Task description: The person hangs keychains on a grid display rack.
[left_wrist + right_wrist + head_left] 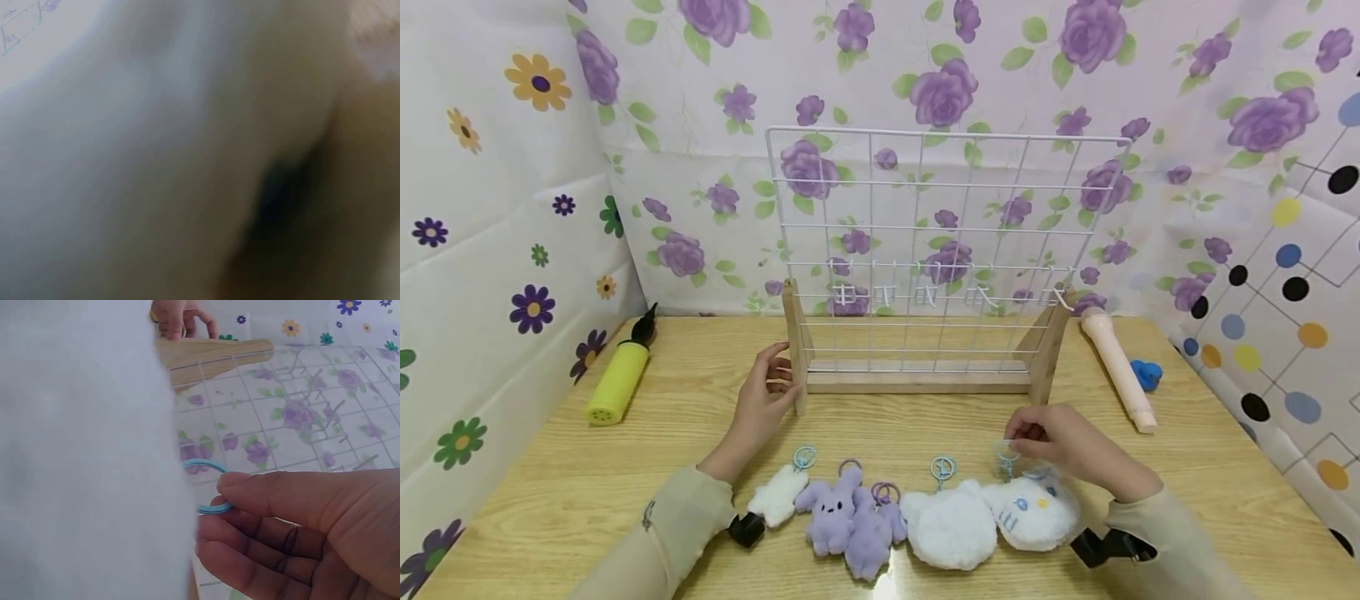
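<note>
My right hand (1071,442) pinches the light-blue key ring (205,509) of a white cat-face plush keychain (1039,518) between thumb and forefinger. In the right wrist view, blurred white plush fills the left side. My left hand (762,404) grips the left wooden leg (797,354) of a white wire grid rack (947,181), thumb in front and fingers behind. Beside the cat face lie another white plush keychain (950,529), purple plush keychains (830,517) and a small white one (778,497). Only blur shows in the left wrist view.
Several white hooks (927,296) hang across the grid. A yellow hand pump (617,382) lies at the left on the wooden table (700,358). To the right lie a pale pink tube (1118,367) and a small blue toy (1147,375).
</note>
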Demonstrator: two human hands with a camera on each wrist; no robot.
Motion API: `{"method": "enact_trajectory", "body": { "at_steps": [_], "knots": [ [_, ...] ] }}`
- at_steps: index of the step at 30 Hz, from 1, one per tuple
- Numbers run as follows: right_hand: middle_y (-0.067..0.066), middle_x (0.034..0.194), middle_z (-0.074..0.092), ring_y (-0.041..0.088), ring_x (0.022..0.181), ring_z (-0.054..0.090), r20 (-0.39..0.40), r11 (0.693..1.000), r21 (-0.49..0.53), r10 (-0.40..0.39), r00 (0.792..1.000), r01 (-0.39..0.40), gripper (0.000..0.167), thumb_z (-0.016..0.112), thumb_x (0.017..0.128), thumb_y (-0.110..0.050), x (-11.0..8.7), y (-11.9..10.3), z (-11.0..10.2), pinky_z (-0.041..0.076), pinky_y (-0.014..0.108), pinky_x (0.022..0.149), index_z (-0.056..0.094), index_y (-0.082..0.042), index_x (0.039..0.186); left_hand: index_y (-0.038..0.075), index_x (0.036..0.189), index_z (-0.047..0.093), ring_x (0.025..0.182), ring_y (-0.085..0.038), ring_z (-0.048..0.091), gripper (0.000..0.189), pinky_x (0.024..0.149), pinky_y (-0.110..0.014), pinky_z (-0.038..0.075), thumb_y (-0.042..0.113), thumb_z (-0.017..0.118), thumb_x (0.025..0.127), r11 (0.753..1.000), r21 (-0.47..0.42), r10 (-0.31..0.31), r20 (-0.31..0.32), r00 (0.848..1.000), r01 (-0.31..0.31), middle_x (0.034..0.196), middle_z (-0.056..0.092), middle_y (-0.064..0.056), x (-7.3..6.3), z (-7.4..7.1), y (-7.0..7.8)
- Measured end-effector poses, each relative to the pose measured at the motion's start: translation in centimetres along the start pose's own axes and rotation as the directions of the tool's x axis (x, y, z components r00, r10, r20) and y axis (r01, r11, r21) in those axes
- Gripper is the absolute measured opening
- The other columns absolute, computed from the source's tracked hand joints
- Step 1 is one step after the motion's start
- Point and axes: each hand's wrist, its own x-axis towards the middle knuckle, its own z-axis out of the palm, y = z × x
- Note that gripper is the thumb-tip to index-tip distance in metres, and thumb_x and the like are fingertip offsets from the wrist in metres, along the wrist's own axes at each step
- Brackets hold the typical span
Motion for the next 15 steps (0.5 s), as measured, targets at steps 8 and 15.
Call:
{"method": "enact_trajectory", "body": {
  "at_steps": [8, 15],
  "knots": [
    [-0.003, 0.082, 0.067, -0.002, 0.07, 0.057, 0.001, 1.0, 0.011, -0.011, 1.0, 0.011, 0.004, 0.065, 0.091, -0.017, -0.4, -0.8, -1.3, 0.051, 0.02, 0.061, 0.067, -0.015, 0.092, 0.009, 0.142, 0.036, 0.1, -0.028, 0.055, 0.064, 0.084, -0.034, 0.052, -0.006, 0.064, 0.086, 1.0, 0.0, -0.028, 0.027, 0.999, 0.028, 0.118, 0.054, -0.019, 0.0, -0.1, -0.2],
    [-0.006, 0.082, 0.066, -0.001, 0.07, 0.057, -0.01, 0.999, -0.032, -0.017, 1.0, 0.017, 0.004, 0.065, 0.091, -0.016, -0.8, -1.6, -2.6, 0.051, 0.02, 0.061, 0.068, -0.014, 0.093, 0.009, 0.143, 0.035, 0.102, -0.029, 0.055, 0.066, 0.086, -0.037, 0.052, -0.005, 0.065, 0.087, 0.999, 0.005, -0.053, 0.034, 0.998, 0.053, 0.119, 0.053, -0.019, 0.0, -0.1, -0.2]
  ]
}}
